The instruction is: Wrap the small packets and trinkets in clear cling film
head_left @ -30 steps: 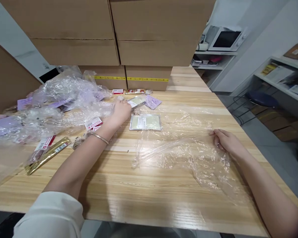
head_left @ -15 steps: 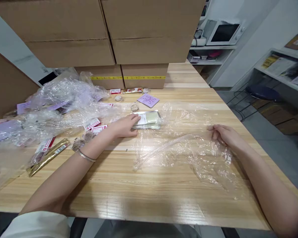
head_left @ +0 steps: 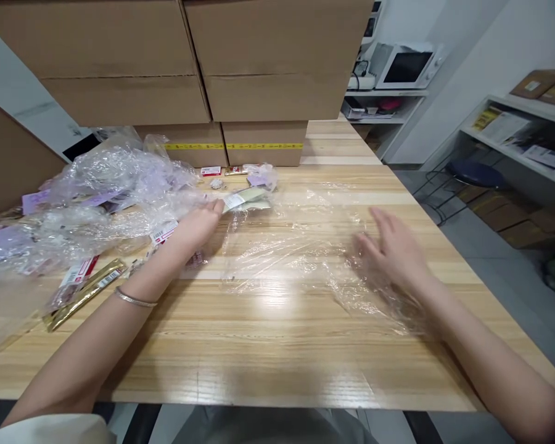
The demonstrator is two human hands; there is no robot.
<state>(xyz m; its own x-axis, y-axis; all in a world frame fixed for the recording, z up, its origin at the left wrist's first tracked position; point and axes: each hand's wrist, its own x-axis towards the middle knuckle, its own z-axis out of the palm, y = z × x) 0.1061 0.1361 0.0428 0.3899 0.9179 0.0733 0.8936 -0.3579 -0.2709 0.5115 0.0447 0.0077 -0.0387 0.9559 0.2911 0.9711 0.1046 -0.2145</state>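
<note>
My left hand reaches forward over the wooden table and pinches the near end of a flat pale green packet, which tilts just above the tabletop. A silver bangle sits on that wrist. My right hand lies with fingers spread on a wide clear plastic sheet in the table's middle; the hand is slightly smeared by motion. Just behind the green packet, a purple packet rests under crumpled film.
A heap of crumpled clear bags with purple cards covers the left side. A gold stick packet and red-and-white sachets lie near the left edge. Stacked cardboard boxes wall the back. Shelves and a stool stand to the right.
My left hand has taken the green packet off the table and moved it back and left. My right hand slid left and spread flat on the plastic sheet, which shifted left.
</note>
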